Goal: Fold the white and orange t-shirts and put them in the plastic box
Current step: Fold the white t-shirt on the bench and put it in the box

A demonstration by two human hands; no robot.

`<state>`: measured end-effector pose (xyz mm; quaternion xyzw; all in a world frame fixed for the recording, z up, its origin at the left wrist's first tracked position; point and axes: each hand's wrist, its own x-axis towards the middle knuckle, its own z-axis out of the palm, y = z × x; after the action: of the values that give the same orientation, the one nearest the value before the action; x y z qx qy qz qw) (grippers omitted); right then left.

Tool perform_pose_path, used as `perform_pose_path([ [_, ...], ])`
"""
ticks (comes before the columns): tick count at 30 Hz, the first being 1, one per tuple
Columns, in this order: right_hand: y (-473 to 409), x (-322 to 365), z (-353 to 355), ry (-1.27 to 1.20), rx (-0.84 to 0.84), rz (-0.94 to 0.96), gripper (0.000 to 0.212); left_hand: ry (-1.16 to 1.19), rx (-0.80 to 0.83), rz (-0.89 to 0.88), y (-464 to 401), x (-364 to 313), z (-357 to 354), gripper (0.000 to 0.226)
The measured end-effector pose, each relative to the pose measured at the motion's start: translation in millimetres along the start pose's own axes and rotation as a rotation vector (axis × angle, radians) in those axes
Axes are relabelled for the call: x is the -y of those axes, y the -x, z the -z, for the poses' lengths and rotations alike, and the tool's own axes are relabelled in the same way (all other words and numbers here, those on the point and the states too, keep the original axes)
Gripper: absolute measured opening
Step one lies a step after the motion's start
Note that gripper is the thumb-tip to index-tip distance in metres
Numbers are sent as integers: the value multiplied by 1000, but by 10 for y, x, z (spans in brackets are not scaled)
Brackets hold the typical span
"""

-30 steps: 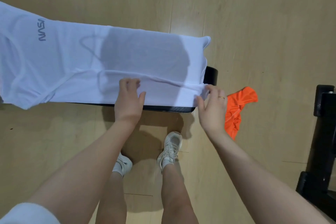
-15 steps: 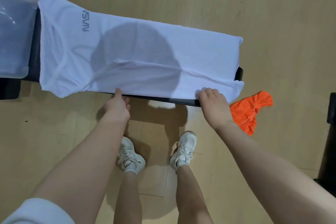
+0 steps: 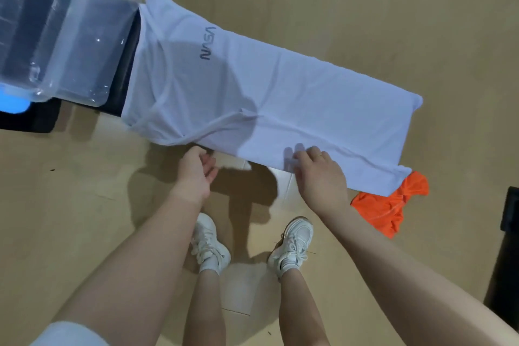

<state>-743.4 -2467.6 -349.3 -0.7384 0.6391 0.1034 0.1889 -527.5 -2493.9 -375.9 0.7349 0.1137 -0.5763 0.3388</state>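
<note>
- The white t-shirt [image 3: 280,98] lies spread along the dark tabletop [image 3: 127,64], its near edge hanging over the side.
- The clear plastic box [image 3: 64,36] stands just left of it.
- The orange t-shirt [image 3: 390,208] lies crumpled on the floor [image 3: 70,191], at the right.
- Right hand [image 3: 320,174]: grip pinching the shirt's near edge.
- Left hand [image 3: 196,171]: grip loose and holding nothing, just below that edge.
</note>
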Motion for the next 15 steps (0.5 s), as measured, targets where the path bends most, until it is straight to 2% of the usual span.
perform_pose_path([
  [4,-491,751,23,-228,48,67,39,283,18,-35,-139,-446,285,13],
  [6,-702,978,28,-261,24,17,45,308,68,-25,-247,-591,400,17],
  [9,-899,1093,69,-304,63,-152,37,248,170,63,-429,-679,472,24],
  [12,-944,1045,108,-209,133,-203,33,265,63,120,-471,-694,502,28],
  [15,-935,968,168,-349,145,-195,29,282,-59,91,-395,-755,618,36],
])
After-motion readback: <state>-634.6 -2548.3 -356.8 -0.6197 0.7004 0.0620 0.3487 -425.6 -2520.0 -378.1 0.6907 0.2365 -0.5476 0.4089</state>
